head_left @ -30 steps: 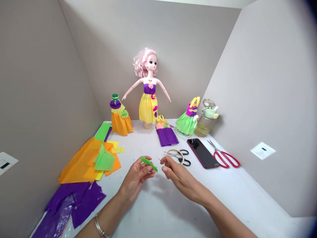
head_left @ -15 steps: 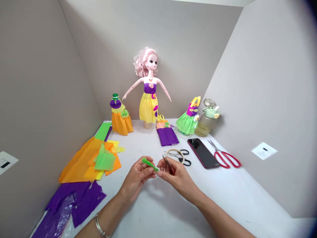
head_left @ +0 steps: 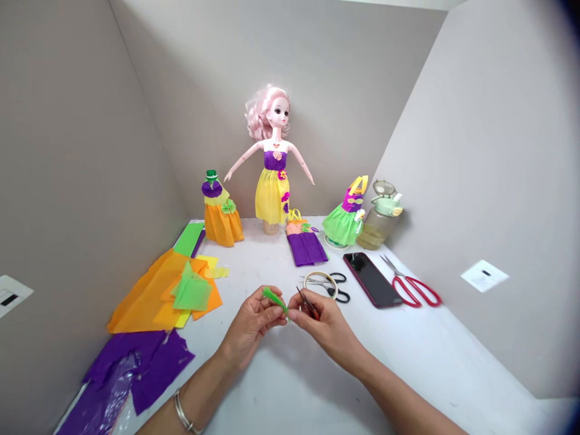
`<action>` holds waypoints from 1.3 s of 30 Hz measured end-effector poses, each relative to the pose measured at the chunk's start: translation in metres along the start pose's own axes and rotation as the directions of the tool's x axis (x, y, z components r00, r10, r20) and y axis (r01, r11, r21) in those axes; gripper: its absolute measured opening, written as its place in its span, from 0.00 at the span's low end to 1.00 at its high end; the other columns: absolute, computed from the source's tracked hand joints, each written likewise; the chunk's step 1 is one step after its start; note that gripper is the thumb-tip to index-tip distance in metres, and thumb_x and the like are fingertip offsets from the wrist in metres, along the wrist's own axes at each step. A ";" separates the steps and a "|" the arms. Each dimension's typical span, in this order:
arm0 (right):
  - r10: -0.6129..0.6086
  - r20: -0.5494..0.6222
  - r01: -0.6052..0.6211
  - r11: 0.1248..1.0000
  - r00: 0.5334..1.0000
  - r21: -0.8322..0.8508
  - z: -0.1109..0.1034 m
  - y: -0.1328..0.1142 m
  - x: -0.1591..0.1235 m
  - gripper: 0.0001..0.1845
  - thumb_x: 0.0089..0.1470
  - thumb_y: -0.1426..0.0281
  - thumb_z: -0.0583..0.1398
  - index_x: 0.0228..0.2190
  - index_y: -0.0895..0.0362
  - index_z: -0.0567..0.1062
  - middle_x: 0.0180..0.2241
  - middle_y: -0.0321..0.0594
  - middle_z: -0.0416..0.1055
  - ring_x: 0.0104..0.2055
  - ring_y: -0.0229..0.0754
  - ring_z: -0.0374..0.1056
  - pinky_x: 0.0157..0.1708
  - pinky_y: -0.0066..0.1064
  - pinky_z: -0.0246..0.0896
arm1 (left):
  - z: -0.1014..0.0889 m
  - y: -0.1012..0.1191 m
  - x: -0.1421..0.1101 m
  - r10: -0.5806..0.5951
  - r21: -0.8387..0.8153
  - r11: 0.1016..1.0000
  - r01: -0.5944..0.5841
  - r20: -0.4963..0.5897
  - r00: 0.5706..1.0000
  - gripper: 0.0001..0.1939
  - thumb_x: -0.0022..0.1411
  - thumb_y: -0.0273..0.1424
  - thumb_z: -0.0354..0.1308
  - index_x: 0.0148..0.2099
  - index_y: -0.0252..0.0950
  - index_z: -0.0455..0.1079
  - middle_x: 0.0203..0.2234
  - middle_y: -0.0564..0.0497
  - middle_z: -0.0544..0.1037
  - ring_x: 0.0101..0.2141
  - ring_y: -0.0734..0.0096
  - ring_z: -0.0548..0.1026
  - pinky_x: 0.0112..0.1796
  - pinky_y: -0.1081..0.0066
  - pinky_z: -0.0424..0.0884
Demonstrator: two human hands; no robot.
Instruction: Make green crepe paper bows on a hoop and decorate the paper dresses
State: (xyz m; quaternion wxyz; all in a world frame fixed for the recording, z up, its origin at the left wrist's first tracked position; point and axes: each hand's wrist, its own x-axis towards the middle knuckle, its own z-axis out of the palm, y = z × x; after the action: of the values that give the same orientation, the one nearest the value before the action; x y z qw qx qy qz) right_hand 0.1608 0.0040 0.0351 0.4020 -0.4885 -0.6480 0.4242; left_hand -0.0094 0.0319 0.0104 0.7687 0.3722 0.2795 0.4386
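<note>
Both hands raised over the near part of the white table [head_left: 317, 368], fingertips meeting. In the left hand [head_left: 256, 320] we see a narrow pinch, thumb against fingers, on a green strip [head_left: 273, 297] that is gathered lengthwise. Its upper end fans out slightly, above the thumb; its lower end points toward the other hand. The right hand [head_left: 319, 317] holds a small pointed tool [head_left: 308, 304] against the palm, blades up and away; we take it for little scissors, though most is covered. Its thumb and forefinger come together at the strip's lower end. How firm that pinch is, we cannot tell.

Step in hand, as we judge it: working the narrow end of the gathered strip by fingertip, tool parked. What the next move calls for, in our view: a steady left pinch so the folds do not slip, light pressure at the tip, and blades clear of the green until wanted.

Nearby, just beyond the right hand, a tape ring [head_left: 319, 273] lies across black-handled scissors [head_left: 330, 292]. Farther right, a phone [head_left: 372, 280] lies near red-handled scissors [head_left: 397, 275]. To the left we note orange sheets [head_left: 149, 290] and a light green sheet [head_left: 193, 290].
</note>
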 end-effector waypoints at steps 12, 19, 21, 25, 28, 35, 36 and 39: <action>-0.497 -0.013 0.369 0.661 0.868 -0.654 0.004 0.024 -0.005 0.09 0.53 0.80 0.53 0.33 0.55 0.69 0.30 0.38 0.66 0.28 0.37 0.63 0.25 0.25 0.54 | 0.000 -0.009 -0.001 0.018 0.089 0.996 -0.014 -0.047 0.999 0.09 0.54 0.31 0.67 0.36 0.34 0.70 0.32 0.52 0.73 0.33 0.75 0.72 0.40 0.73 0.71; -0.570 0.038 0.386 0.506 0.821 -0.771 0.005 0.020 -0.006 0.10 0.56 0.80 0.52 0.34 0.56 0.70 0.29 0.39 0.70 0.27 0.36 0.66 0.24 0.25 0.53 | 0.002 -0.007 -0.003 0.040 0.053 0.998 -0.039 -0.021 0.999 0.07 0.56 0.31 0.65 0.36 0.34 0.70 0.33 0.52 0.73 0.35 0.73 0.72 0.41 0.71 0.71; -0.582 0.049 0.388 0.474 0.811 -0.790 0.005 0.018 -0.006 0.10 0.57 0.80 0.52 0.34 0.56 0.70 0.29 0.38 0.70 0.26 0.35 0.66 0.24 0.25 0.53 | 0.002 -0.006 -0.003 0.047 0.039 0.998 -0.046 -0.031 0.998 0.07 0.57 0.31 0.64 0.35 0.35 0.70 0.33 0.52 0.73 0.35 0.73 0.72 0.40 0.71 0.72; -0.590 0.054 0.389 0.459 0.806 -0.799 0.005 0.017 -0.006 0.11 0.57 0.81 0.51 0.34 0.56 0.70 0.28 0.38 0.70 0.25 0.34 0.64 0.24 0.24 0.53 | 0.002 -0.006 -0.003 0.060 0.033 0.998 -0.059 -0.037 0.998 0.06 0.58 0.31 0.63 0.35 0.35 0.70 0.34 0.52 0.72 0.35 0.73 0.72 0.39 0.72 0.72; -0.577 0.051 0.384 0.473 0.815 -0.793 0.005 0.019 -0.006 0.11 0.57 0.81 0.51 0.34 0.56 0.70 0.28 0.38 0.70 0.26 0.34 0.65 0.25 0.24 0.54 | 0.002 -0.005 -0.003 0.056 0.036 0.998 -0.055 -0.038 0.998 0.07 0.57 0.30 0.64 0.36 0.35 0.70 0.34 0.52 0.72 0.34 0.73 0.72 0.39 0.72 0.72; -0.573 0.048 0.381 0.478 0.818 -0.791 0.005 0.018 -0.007 0.11 0.57 0.81 0.51 0.34 0.56 0.70 0.28 0.38 0.70 0.25 0.34 0.65 0.24 0.24 0.53 | 0.004 -0.002 -0.003 0.055 0.033 0.998 -0.055 -0.013 0.998 0.07 0.56 0.29 0.65 0.36 0.35 0.70 0.33 0.51 0.72 0.35 0.73 0.71 0.39 0.72 0.71; -0.577 0.050 0.385 0.476 0.816 -0.791 0.005 0.018 -0.007 0.11 0.57 0.81 0.51 0.34 0.56 0.71 0.28 0.38 0.70 0.25 0.34 0.65 0.24 0.24 0.53 | 0.004 -0.002 -0.003 0.055 0.033 0.998 -0.055 -0.014 0.998 0.07 0.56 0.29 0.64 0.37 0.35 0.70 0.34 0.51 0.72 0.35 0.73 0.72 0.39 0.72 0.71; -0.582 0.056 0.393 0.471 0.811 -0.790 0.005 0.017 -0.006 0.11 0.57 0.80 0.51 0.33 0.56 0.70 0.28 0.38 0.70 0.25 0.34 0.66 0.24 0.24 0.53 | 0.003 -0.003 -0.003 0.057 0.025 0.998 -0.056 -0.021 0.998 0.07 0.57 0.29 0.64 0.37 0.35 0.70 0.36 0.51 0.72 0.35 0.74 0.72 0.39 0.72 0.71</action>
State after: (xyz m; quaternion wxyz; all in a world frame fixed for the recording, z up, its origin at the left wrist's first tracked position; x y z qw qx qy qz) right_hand 0.1624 -0.0003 0.0172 0.3268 -0.4482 -0.8277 -0.0852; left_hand -0.0072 0.0273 0.0096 0.7485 0.3845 0.2823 0.4606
